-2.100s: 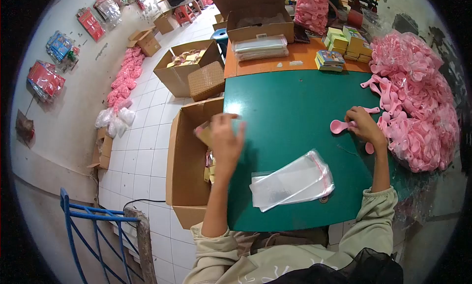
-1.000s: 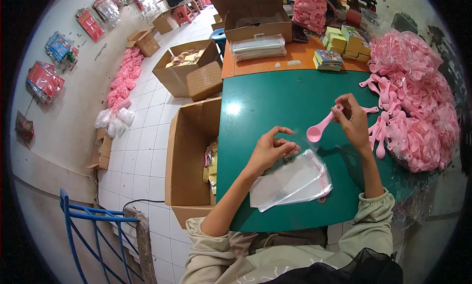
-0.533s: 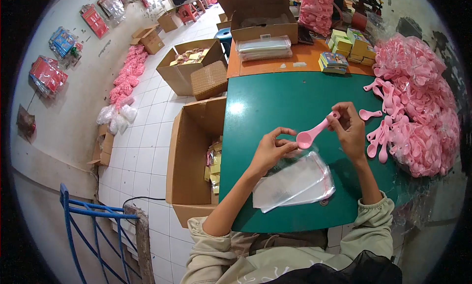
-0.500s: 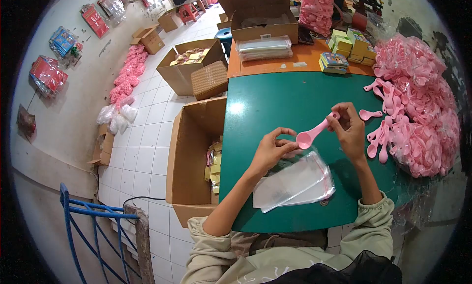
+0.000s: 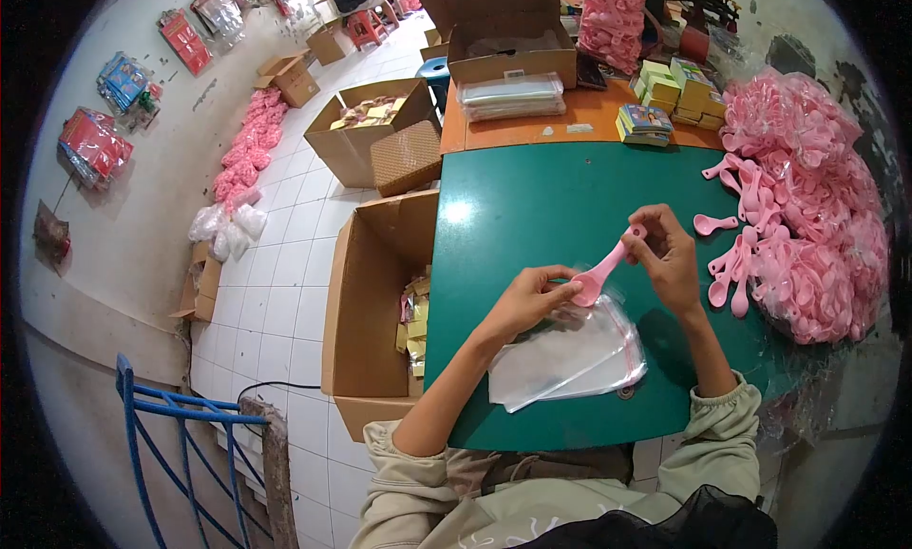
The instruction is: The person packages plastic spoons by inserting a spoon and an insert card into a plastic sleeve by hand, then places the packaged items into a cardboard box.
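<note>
A pink plastic spoon (image 5: 608,267) slants above the green table, its bowl low and its handle end raised. The thumb and fingers of my right hand (image 5: 669,259) pinch the handle end. At the bowl, my left hand (image 5: 528,307) is closed, with thumb and fingertips on its edge. Beneath the hands lie overlapping clear plastic bags (image 5: 560,359), spread flat near the front edge of the table. A single pink spoon (image 5: 714,224) rests to the right of my right hand, beside a small heap of loose pink spoons (image 5: 736,269).
Large bags of pink spoons (image 5: 817,217) crowd the right side of the green table (image 5: 513,207). Small yellow boxes (image 5: 676,88) and stacked plastic sleeves (image 5: 511,96) stand behind on an orange surface. An open carton (image 5: 366,293) adjoins the left edge. Farther back, a person sits on a red stool (image 5: 364,27).
My right hand has come down a little with the spoon's handle. The fingers of my left hand have closed in at the bowl, where they were wider apart before.
</note>
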The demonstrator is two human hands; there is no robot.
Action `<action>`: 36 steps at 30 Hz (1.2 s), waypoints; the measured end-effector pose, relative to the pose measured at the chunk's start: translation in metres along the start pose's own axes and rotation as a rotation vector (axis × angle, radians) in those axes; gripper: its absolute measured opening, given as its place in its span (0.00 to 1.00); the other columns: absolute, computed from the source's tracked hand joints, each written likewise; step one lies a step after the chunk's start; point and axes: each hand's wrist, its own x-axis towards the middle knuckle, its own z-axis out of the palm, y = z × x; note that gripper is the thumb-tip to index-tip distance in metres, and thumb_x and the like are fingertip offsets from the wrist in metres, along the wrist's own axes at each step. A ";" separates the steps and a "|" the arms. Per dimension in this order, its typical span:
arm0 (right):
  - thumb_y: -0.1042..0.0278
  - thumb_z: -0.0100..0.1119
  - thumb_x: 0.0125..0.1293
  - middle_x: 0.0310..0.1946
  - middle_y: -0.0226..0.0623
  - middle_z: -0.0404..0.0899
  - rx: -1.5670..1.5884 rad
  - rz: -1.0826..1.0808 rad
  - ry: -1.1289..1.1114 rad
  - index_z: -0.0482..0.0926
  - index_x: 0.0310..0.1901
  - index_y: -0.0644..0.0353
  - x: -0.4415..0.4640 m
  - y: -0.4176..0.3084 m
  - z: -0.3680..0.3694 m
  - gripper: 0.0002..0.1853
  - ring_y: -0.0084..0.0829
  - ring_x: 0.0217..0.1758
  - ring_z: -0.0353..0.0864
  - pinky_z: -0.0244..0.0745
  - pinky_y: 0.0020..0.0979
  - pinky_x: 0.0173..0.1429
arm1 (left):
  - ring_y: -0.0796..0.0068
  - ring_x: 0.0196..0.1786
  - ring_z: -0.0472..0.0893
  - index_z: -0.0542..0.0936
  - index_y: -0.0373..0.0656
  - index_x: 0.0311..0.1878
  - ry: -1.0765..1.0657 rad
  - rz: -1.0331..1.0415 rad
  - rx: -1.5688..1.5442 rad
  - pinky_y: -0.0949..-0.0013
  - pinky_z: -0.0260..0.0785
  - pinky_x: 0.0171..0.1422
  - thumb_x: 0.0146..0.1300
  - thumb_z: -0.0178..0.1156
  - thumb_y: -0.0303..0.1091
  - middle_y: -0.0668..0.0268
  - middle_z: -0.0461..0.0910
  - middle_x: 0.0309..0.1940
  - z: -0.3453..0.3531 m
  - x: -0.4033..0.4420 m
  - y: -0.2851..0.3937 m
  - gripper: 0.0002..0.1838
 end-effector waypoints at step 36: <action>0.56 0.58 0.55 0.30 0.54 0.79 -1.233 0.216 0.356 0.80 0.30 0.68 0.246 0.161 -0.140 0.18 0.52 0.35 0.79 0.72 0.46 0.40 | 0.74 0.44 0.80 0.72 0.37 0.52 0.175 0.104 -0.312 0.76 0.71 0.45 0.71 0.44 0.44 0.58 0.81 0.42 -0.019 -0.021 0.032 0.19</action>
